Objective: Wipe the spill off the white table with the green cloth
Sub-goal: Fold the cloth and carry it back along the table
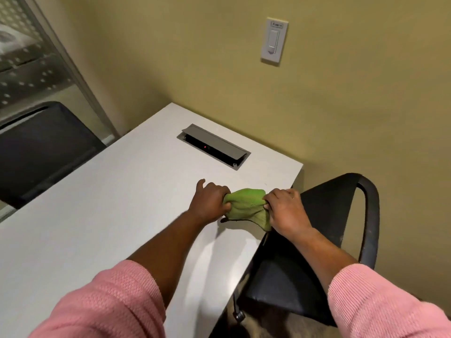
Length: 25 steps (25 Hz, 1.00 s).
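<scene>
The green cloth (246, 206) is bunched up near the right edge of the white table (117, 211). My left hand (210, 203) grips the cloth's left end. My right hand (288, 212) grips its right end, partly over the table's edge. The cloth is stretched between both hands, its lower corner hanging by my right hand. I cannot make out a spill on the table surface.
A grey cable hatch (214, 146) is set into the table behind the cloth. A black chair (322, 240) stands right of the table, under my right arm. Another black chair (41, 152) stands at the left. A wall switch (273, 40) is on the yellow wall.
</scene>
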Tool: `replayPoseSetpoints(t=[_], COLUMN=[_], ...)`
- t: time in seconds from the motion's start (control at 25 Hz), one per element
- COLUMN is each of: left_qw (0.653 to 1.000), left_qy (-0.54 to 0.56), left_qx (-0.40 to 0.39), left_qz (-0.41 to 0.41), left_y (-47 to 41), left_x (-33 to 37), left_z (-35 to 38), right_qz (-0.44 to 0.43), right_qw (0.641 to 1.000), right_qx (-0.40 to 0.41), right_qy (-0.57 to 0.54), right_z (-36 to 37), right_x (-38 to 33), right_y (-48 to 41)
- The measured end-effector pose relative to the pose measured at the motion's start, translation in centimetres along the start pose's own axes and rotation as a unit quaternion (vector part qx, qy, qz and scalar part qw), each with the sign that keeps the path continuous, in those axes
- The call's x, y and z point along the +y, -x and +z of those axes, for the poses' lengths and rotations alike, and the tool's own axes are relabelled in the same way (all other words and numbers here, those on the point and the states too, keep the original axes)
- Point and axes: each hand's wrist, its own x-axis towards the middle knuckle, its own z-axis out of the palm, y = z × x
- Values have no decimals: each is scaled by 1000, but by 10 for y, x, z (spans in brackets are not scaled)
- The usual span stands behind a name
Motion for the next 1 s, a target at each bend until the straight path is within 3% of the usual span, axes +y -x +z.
replayPoseSetpoints(t=[0.24,0.52,0.8,0.92,1.0], left_qw=[997,986,997,999,995], left_qy=[57,104,57,7,-30], left_qx=[-54,-128,-47,-6,-13], left_qz=[28,-6,-5,47,95], left_y=[-90,-174,-232,-226,-212], left_x=[-11,-23,-17,-12,-7], left_z=[35,88,130,151,168], right_qz=[90,170,218,216,170], right_qw=[995,980,974,975,985], right_qx=[-33,-88,-30,-5,-14], right_qy=[-2,-61,-57,-52,-5], right_z=[37,98,146,158,167], right_x=[40,79,113,109,94], right_y=[-25,-61,-106,-107,-94])
